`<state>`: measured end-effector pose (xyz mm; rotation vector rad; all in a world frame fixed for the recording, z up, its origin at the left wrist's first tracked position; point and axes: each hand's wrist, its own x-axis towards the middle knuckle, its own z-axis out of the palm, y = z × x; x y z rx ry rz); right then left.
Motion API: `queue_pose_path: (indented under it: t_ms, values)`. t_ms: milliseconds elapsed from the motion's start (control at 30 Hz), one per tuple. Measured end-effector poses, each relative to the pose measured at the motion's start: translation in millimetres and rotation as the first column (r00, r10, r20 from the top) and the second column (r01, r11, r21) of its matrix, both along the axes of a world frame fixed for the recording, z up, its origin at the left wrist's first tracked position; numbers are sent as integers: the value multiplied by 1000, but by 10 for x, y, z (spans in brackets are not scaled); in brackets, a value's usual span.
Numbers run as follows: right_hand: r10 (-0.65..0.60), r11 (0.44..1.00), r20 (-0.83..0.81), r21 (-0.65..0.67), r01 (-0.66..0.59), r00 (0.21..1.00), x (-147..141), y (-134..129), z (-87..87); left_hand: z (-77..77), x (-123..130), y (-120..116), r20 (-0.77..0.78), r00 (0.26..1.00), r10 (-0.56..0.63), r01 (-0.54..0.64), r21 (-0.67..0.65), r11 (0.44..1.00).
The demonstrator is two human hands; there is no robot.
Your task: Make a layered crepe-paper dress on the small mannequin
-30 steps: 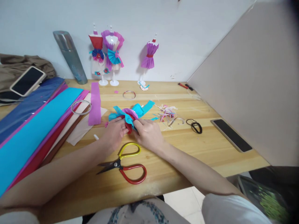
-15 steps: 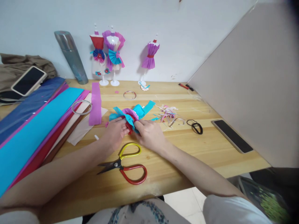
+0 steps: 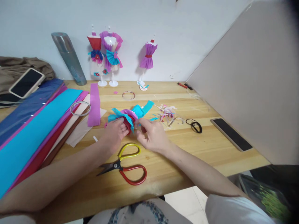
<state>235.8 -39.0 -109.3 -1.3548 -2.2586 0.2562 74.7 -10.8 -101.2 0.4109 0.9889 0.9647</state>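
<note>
A crumpled paper piece in turquoise, purple and red [image 3: 128,119] lies at the middle of the wooden table. Around its left side my left hand [image 3: 116,132] is closed, fingers against the red part. At its right edge is my right hand [image 3: 150,133], fingers curled, thumb and index finger near each other; anything between them is too small to tell. A turquoise strip [image 3: 148,108] sticks out at the upper right. Scissors [image 3: 126,165] with one yellow and one red handle lie just below the hands.
Paper sheets [image 3: 44,124] cover the left side, with a silver ring [image 3: 80,109] on them. Paper scraps [image 3: 167,112], a black band [image 3: 195,126] and a phone [image 3: 231,134] lie right. Behind stand a bottle [image 3: 69,59] and three dressed mini mannequins [image 3: 95,53].
My right hand has drawn slightly right, off the paper piece, and its fingers have loosened. My left hand stays on the piece. The view has shifted a little.
</note>
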Motion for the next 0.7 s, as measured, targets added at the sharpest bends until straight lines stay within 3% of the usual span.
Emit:
queue_pose_path:
  t_ms: [167, 367, 500, 600, 700]
  values:
    - [99, 995, -19, 28, -98, 995, 38, 4, -54, 73, 25, -15, -11, 1000, -27, 27, -7, 1000]
    - [-41, 986, -251, 146, 80, 967, 100, 185, -56, 123, 48, -37, -32, 999, -6, 5, -14, 1000]
    - [63, 995, -234, 86, -44, 970, 79, 259, -108, 177, 70, -40, -39, 999, -2, 1, -21, 1000]
    - [113, 992, -301, 89, -90, 947, 80, 219, -115, 129, 38, -15, -22, 999, -31, 31, -23, 999]
    - [79, 995, -380, 92, -47, 922, 131, 209, -116, 7, -39, 11, 23, 996, -87, 86, 49, 995]
